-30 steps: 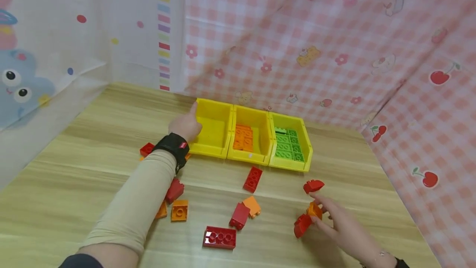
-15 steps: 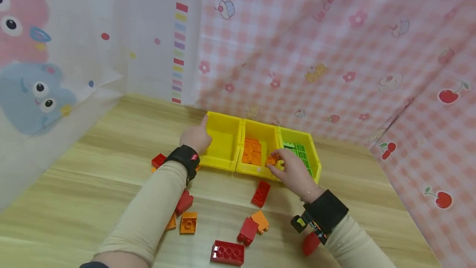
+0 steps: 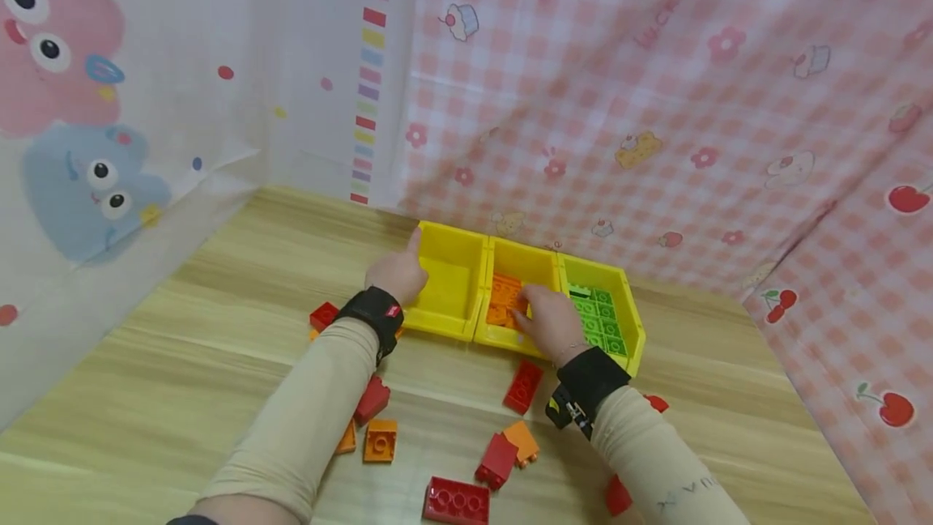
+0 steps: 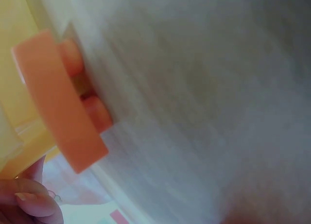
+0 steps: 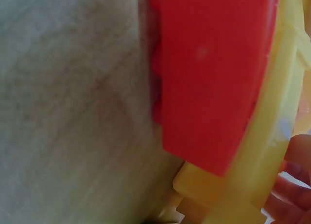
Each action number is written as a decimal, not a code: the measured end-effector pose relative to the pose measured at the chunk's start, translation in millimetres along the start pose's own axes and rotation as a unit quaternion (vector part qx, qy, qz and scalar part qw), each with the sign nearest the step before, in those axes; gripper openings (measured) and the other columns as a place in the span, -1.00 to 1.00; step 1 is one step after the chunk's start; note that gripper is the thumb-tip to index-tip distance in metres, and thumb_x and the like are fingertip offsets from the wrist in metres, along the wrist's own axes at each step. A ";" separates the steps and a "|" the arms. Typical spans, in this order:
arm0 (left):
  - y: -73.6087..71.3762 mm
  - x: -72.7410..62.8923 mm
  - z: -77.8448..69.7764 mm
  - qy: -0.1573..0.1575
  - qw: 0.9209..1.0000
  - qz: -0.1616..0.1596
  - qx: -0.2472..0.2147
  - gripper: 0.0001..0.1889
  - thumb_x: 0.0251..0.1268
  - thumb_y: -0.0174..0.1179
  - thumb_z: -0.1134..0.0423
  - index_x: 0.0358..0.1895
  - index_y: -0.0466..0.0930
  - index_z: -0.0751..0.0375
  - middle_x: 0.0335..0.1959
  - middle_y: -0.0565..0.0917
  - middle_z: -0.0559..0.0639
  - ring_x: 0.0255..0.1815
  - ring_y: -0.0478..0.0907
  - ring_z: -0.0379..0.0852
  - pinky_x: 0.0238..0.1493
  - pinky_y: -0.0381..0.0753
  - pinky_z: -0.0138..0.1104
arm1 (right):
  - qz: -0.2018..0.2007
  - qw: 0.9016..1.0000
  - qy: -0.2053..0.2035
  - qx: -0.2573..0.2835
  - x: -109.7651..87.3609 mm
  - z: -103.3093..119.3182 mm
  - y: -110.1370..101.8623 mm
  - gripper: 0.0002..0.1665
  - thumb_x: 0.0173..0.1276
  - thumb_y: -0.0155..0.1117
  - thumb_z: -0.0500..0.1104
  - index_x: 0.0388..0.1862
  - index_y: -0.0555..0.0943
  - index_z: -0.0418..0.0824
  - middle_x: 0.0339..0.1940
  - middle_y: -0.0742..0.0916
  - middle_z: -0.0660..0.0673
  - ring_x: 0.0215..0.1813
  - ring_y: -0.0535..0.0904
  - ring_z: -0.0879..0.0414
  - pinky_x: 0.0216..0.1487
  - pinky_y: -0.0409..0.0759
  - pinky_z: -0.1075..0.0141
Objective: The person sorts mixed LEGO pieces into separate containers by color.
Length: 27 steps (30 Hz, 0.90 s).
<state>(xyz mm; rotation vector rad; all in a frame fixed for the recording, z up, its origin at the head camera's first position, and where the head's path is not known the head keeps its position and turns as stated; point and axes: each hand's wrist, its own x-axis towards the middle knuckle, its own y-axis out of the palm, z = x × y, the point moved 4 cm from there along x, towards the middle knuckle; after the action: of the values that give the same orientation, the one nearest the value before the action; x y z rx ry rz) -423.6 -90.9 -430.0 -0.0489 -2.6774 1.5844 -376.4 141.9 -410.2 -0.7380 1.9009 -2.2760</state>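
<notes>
My left hand grips the left wall of the left yellow bin, one finger extended along its rim; curled fingers show beside the bin in the left wrist view. My right hand reaches into the middle yellow bin, thumb and fingers around an orange toy brick, mostly hidden by them. Orange bricks lie flat along that bin's left side. Green bricks fill much of the right-hand bin.
In front of the bins lie red bricks and orange bricks. Another red brick sits by my left wrist. Red pieces lie partly under my right forearm. A checked cloth hangs behind the bins.
My right hand has picked up an orange brick from the table's right side, carried it leftward and lowered it into the middle bin. My left hand stays on the left bin; the head view has shifted.
</notes>
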 end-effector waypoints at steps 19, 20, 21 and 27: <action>6.2 -4.5 -4.8 0.015 1.000 0.011 -0.007 -0.26 0.32 -0.06 0.22 0.50 -0.21 0.08 -0.77 0.34 -0.03 -0.80 0.20 -0.12 -0.72 0.19 -0.31 | 0.070 0.996 -0.047 0.032 -42.2 -13.7 -21.6 -0.59 0.33 0.15 -0.30 0.17 0.53 -0.26 0.19 0.55 -0.19 0.23 0.42 -0.08 0.29 0.04 -0.17; 5.8 -4.6 -5.3 0.015 1.000 0.011 -0.004 -0.26 0.32 -0.06 0.21 0.50 -0.21 0.08 -0.77 0.33 -0.03 -0.80 0.19 -0.12 -0.72 0.18 -0.31 | 0.061 0.996 -0.052 0.045 -49.2 -16.0 -27.8 -0.59 0.32 0.16 -0.31 0.16 0.53 -0.27 0.19 0.55 -0.20 0.23 0.42 -0.09 0.29 0.09 -0.14; 5.0 -4.7 -5.7 0.018 1.000 0.011 -0.002 -0.25 0.32 -0.06 0.21 0.50 -0.22 0.10 -0.78 0.32 -0.03 -0.81 0.19 -0.12 -0.72 0.18 -0.31 | 0.050 0.996 -0.055 0.055 -56.9 -19.0 -34.4 -0.60 0.31 0.18 -0.31 0.14 0.54 -0.28 0.18 0.56 -0.20 0.21 0.43 -0.10 0.27 0.16 -0.10; -3.2 -2.4 -4.7 0.022 1.000 0.002 0.002 -0.26 0.34 -0.05 0.22 0.50 -0.24 0.12 -0.79 0.31 -0.02 -0.82 0.15 -0.13 -0.74 0.15 -0.31 | 0.047 0.992 -0.037 0.113 -108.3 -48.4 -62.7 -0.65 0.27 0.18 -0.40 0.05 0.56 -0.34 0.06 0.60 -0.21 0.13 0.48 -0.11 0.10 0.43 0.01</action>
<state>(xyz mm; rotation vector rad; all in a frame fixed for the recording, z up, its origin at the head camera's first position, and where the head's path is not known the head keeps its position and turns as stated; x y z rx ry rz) -421.0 -88.4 -424.9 -0.0878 -2.6417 1.5714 -286.2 239.0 -389.4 -0.6781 1.5765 -2.3188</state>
